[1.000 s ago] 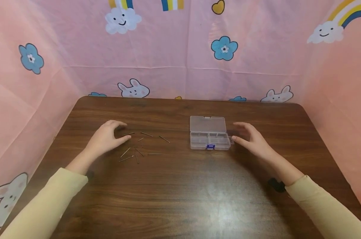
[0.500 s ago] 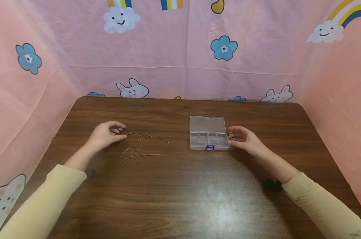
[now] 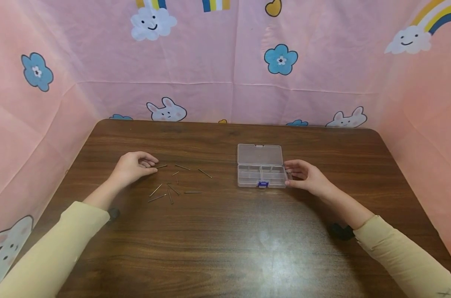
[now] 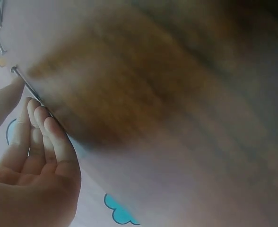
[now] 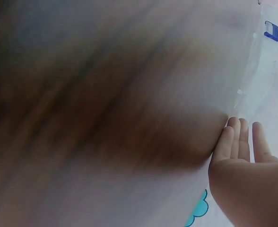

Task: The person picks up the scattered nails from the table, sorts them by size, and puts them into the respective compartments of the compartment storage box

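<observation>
In the head view my left hand (image 3: 132,167) rests low over the left part of the table, thumb and fingers apart. A thin metal nail (image 4: 26,84) lies at its fingertips; the left wrist view shows its flat head beyond the thumb. Several more nails (image 3: 193,192) are scattered to the right of and in front of that hand. A clear plastic compartment box (image 3: 260,178) stands with its lid (image 3: 260,155) raised and a blue latch (image 3: 263,184) at the front. My right hand (image 3: 310,178) touches the box's right end, thumb at the near corner, fingers fairly straight.
The brown wooden table (image 3: 210,248) fills the foreground. A pink printed cloth (image 3: 210,62) hangs around its back and sides. Both wrist views are largely blurred by the close tabletop.
My right hand has moved left and slightly toward me, up against the box's right end. The left hand's fingers have drawn in a little beside the nail. Box and nails stay put.
</observation>
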Available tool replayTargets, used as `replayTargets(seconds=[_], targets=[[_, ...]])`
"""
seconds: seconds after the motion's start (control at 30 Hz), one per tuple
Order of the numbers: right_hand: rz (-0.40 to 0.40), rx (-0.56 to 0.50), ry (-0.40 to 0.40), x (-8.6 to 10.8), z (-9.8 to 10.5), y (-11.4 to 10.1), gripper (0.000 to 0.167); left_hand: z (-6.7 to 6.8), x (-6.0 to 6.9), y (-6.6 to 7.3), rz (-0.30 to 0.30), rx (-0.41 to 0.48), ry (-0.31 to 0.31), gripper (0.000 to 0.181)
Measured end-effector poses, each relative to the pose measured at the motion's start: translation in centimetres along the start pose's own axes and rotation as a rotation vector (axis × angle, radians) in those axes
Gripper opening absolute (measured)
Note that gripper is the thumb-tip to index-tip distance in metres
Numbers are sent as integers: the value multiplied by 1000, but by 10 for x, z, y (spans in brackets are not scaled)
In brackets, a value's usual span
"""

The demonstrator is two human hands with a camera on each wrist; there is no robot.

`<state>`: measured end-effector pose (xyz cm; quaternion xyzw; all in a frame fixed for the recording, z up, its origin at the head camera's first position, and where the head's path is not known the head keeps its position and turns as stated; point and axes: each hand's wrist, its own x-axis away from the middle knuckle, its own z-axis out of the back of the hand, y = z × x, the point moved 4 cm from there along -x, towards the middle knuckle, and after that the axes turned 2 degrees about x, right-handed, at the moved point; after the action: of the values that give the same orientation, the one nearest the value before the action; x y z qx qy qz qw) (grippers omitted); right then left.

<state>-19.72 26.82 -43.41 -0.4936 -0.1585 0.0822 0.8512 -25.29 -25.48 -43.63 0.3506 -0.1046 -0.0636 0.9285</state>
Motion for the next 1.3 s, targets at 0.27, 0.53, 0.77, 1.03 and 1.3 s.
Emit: replayTargets(seconds=[0.27, 0.53, 0.77, 1.03, 1.3], targets=[[1, 20, 5, 2, -4, 2, 62, -1, -2, 0, -9, -26, 16, 25], [-1, 47, 3, 1, -4, 3, 62, 0, -5, 3, -30, -44, 22, 15], [16, 69, 1, 1, -5, 1, 62, 0, -9, 4, -61, -82, 19, 13], [51, 82, 8, 2, -5, 1, 60, 2, -11, 7, -40, -85, -9, 15], [50, 88, 4, 1, -4, 2, 61, 4, -13, 12, -9, -100, -21, 18]])
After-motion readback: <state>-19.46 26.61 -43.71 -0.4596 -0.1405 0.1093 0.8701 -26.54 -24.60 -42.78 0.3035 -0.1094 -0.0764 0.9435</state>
